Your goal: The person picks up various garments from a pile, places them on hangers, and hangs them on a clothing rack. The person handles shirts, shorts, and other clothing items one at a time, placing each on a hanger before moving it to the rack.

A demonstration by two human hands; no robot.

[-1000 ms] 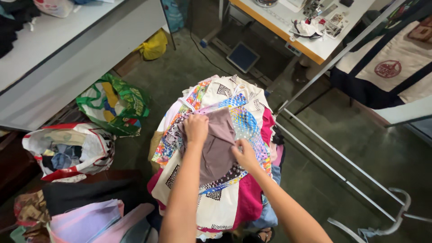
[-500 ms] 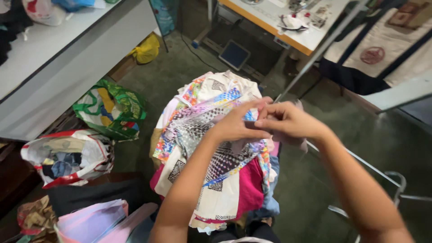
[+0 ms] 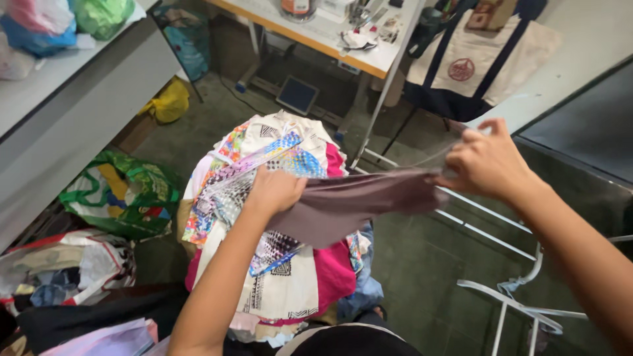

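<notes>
Both hands, left hand [image 3: 275,191] and right hand [image 3: 486,160], grip closed on a mauve cloth [image 3: 356,204] above the fabric pile [image 3: 277,217]; tugging could topple it.

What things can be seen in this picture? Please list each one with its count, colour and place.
mauve cloth: one, greyish purple, stretched between both hands
pile of patterned fabrics: one, many colours with pink, centre
green bag: one, green and yellow, floor at left
white bag: one, white with red trim, lower left
yellow bag: one, yellow, under the grey table
grey table: one, upper left
tote bag: one, cream and navy, upper right
white metal frame: one, lower right
left hand: gripping the cloth over the pile
right hand: pulling the cloth's other end
</notes>
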